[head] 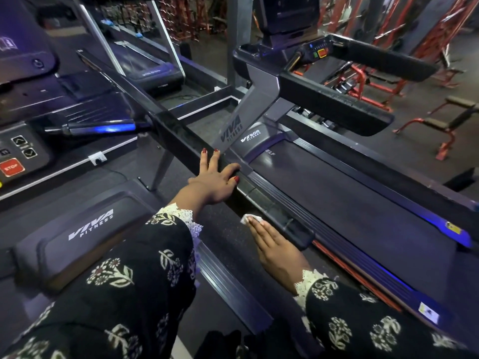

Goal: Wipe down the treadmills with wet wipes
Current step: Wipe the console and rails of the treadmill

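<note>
The right-hand Viva Fitness treadmill fills the middle of the view, its dark belt running away from the camera. The left-hand treadmill's motor cover sits low on the other side, with its console above. A long black handrail slants between the two machines. The left hand rests on top of this rail, fingers spread and nearly straight, gripping nothing. The right hand lies flat nearer the rail's lower end, its straight fingers pressing a small white wet wipe against the rail's side. A red stop button shows on the console
</note>
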`<state>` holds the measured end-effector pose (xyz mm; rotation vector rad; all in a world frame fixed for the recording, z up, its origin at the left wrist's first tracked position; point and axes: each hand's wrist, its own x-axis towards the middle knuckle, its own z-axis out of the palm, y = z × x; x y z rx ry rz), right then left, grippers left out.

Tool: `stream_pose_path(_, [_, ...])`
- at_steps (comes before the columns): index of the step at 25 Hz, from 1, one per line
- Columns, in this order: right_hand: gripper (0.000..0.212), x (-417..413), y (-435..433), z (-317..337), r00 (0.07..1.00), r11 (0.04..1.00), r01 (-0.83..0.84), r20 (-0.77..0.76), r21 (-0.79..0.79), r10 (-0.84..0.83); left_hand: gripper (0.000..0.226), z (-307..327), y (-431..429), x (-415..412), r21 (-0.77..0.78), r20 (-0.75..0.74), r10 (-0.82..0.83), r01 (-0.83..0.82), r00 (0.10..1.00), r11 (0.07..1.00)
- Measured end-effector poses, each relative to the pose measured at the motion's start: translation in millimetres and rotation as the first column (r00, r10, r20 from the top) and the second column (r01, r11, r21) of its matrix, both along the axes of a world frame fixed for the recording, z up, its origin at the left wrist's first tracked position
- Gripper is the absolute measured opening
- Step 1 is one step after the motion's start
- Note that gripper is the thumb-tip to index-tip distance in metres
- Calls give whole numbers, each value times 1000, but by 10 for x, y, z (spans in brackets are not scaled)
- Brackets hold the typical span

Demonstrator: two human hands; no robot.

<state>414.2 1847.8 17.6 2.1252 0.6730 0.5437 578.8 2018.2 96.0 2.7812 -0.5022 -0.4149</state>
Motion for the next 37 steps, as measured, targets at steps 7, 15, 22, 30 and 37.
stream_pose_path(7, [44, 106, 8, 163, 986, 845, -57, 161, 531, -35, 43, -1, -77, -103, -52, -30, 15, -16, 999, 999])
stream_pose_path(15, [48, -154, -53, 93, 952, 755, 108, 152, 647, -267, 45, 62, -212, -169, 21, -42, 74, -73, 996, 997])
stream_pose_path(22, [57, -34, 117, 113, 975, 984, 156, 144, 90, -168, 45, -97, -195, -38, 40, -14, 45, -44, 999, 998])
stream_pose_path(30, [60, -320, -282, 77, 975, 985, 131, 192, -110, -109, 49, -221, -153, 60, 70, 29, -1, -2, 1000, 998])
stream_pose_path(37, [80, -233, 133, 163, 906, 780, 412, -122, 471, -405, 55, -213, -155, 31, 92, -5, 34, -33, 999, 995])
